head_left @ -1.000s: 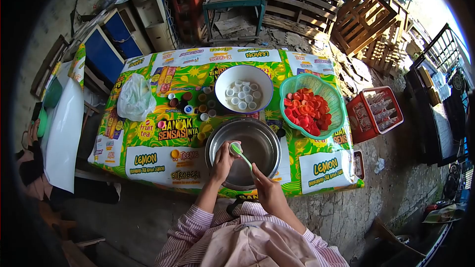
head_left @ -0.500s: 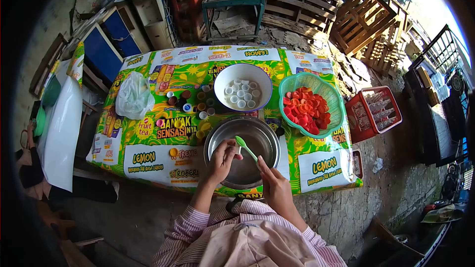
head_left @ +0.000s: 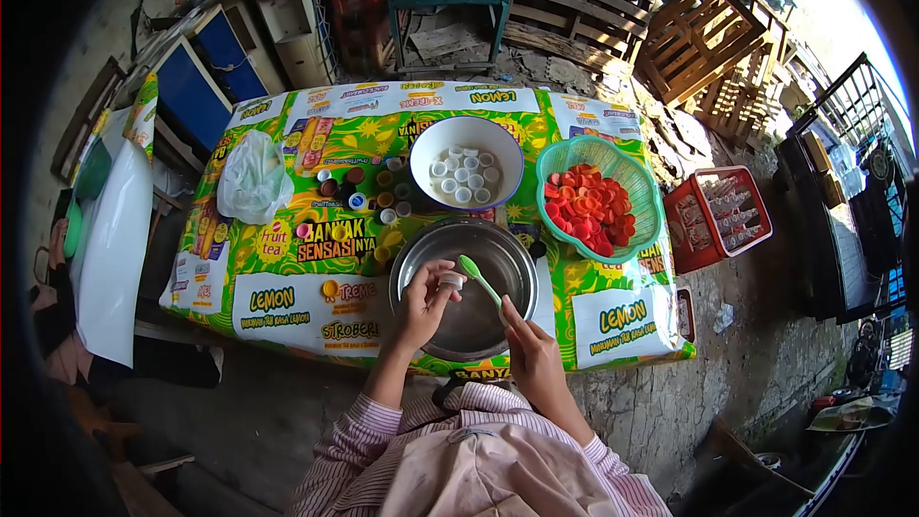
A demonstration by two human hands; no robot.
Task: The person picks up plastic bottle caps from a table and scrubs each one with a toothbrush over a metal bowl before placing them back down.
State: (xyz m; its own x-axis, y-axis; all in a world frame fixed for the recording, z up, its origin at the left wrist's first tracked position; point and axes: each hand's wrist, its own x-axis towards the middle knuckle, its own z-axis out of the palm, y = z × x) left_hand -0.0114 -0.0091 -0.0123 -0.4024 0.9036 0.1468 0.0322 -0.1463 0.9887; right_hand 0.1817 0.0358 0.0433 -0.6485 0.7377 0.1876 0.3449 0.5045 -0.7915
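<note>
Over the steel basin (head_left: 518, 255), my left hand (head_left: 422, 306) pinches a whitish bottle cap (head_left: 451, 280). From the right, my right hand (head_left: 536, 352) grips a green toothbrush (head_left: 481, 280) by its handle. The brush head points up and left, close to the cap but apart from it. Just beyond the basin stands a white bowl (head_left: 431, 146) with a blue rim, holding several white caps (head_left: 463, 181) in liquid. A teal plastic colander (head_left: 649, 188) to its right holds a heap of red caps (head_left: 586, 211).
Loose caps of mixed colours (head_left: 357, 201) lie left of the bowl, beside a white plastic bag (head_left: 254, 182). A printed sheet (head_left: 287, 311) covers the table. On the right, a red crate (head_left: 688, 230) stands by the table. Another person's hand (head_left: 59, 237) shows at far left.
The toothbrush head has moved slightly away from the cap, and the cap has turned in my left hand's fingers. The whole view has shifted a little.
</note>
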